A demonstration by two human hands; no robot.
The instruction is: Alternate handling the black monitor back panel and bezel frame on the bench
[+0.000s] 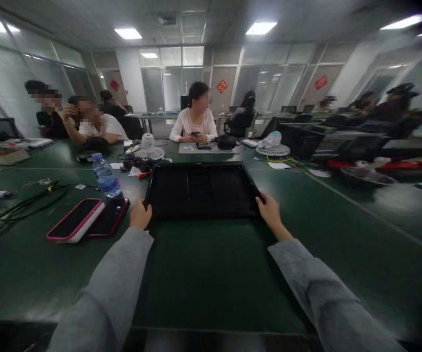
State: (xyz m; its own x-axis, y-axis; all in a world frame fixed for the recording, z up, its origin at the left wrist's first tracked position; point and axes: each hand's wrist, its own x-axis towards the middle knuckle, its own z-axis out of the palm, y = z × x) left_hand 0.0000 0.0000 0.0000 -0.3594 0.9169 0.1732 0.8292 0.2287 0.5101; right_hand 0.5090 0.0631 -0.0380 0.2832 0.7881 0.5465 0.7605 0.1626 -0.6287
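Observation:
My left hand (141,214) is closed on the left edge of a black monitor (199,190), thumb on top near its near corner. At the opposite edge my right hand (269,209) grips the same monitor, the thumb over the frame. The monitor is dark and faces up, low over the green table (211,283); whether it touches the tabletop I cannot tell. Most fingers of both hands are hidden under the frame. Left of my left hand lie a phone in a pink-edged case (75,220) and a second, red-edged phone (110,217) partly beneath it.
A water bottle (106,176) stands behind the phones. Black cables (23,210) lie at the left. Beyond the monitor are white fans (148,149) and a person in a pale top (196,122). More people sit around. A clear plastic bag (401,198) is at the right.

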